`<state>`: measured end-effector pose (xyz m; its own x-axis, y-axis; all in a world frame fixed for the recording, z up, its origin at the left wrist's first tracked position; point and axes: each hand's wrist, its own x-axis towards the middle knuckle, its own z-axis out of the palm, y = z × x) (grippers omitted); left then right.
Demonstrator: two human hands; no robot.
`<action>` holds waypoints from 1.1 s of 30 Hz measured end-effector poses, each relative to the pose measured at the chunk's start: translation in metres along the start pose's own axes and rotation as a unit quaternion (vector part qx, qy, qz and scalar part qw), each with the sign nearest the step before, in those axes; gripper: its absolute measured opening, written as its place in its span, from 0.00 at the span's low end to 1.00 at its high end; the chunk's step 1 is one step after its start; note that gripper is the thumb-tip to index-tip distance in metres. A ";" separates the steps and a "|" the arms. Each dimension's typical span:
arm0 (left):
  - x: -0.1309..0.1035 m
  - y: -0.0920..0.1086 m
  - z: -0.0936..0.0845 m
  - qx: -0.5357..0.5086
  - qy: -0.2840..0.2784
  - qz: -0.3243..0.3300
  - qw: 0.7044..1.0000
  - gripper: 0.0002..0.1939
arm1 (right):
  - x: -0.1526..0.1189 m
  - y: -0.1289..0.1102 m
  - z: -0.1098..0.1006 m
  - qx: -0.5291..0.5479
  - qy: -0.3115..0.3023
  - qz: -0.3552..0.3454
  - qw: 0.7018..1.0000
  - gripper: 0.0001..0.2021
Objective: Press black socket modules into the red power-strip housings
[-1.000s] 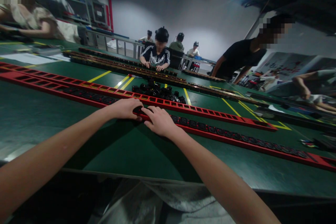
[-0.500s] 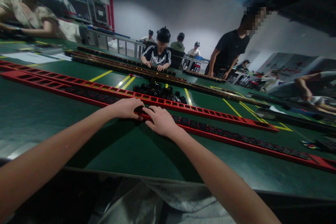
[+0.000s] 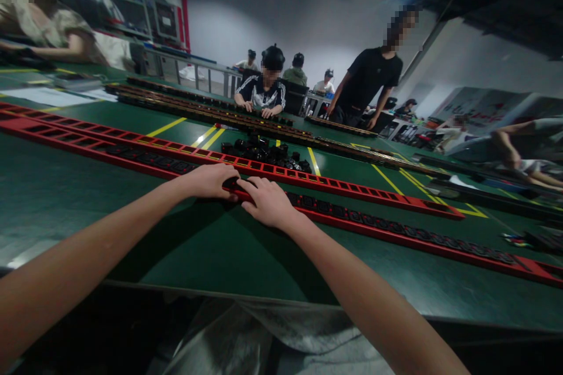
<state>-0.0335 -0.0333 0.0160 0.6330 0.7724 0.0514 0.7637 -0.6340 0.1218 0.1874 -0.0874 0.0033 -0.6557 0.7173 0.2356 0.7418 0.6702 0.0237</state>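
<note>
The near red strip (image 3: 387,237) runs across the table, with several square black parts (image 3: 324,206) seated in its slots. My left hand (image 3: 212,180) is bent over this strip, its fingers curled at a black part (image 3: 229,184). Just to the right, my right hand (image 3: 268,202) rests on the same strip, fingers apart, fingertips touching beside that part. Behind lies a second red strip (image 3: 352,188) with open slots, and beyond it a pile of loose black parts (image 3: 268,152).
Long dark strips (image 3: 197,109) lie farther back on the green table (image 3: 220,252). A seated person (image 3: 264,91) works across from me, and another person (image 3: 367,82) stands behind the strips. White sheets (image 3: 48,96) lie at the left.
The standing person in black has shifted left and is more upright. My hands hold nearly the same pose on the near red strip.
</note>
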 end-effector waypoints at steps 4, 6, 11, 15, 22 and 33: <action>0.000 0.001 0.000 0.001 0.000 -0.002 1.000 0.27 | 0.000 0.000 0.000 -0.004 -0.001 0.002 1.000 0.27; 0.000 0.000 0.000 0.000 0.001 -0.001 1.000 0.26 | 0.000 0.000 0.000 -0.004 -0.001 0.003 1.000 0.27; -0.001 0.000 0.000 -0.001 0.001 0.002 1.000 0.26 | 0.000 0.000 0.000 0.001 0.000 0.000 1.000 0.27; -0.001 0.000 0.000 -0.001 -0.002 0.003 1.000 0.26 | 0.000 0.001 0.001 0.000 0.000 -0.001 1.000 0.28; 0.000 -0.001 0.000 -0.012 0.003 0.006 1.000 0.27 | 0.000 0.000 0.000 -0.002 -0.001 -0.004 1.000 0.27; -0.002 0.003 -0.004 0.000 0.000 0.001 1.000 0.25 | 0.000 -0.001 -0.002 0.005 -0.003 0.003 1.000 0.28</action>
<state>-0.0328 -0.0365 0.0198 0.6339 0.7717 0.0518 0.7630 -0.6349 0.1217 0.1870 -0.0890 0.0053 -0.6522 0.7223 0.2300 0.7441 0.6680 0.0123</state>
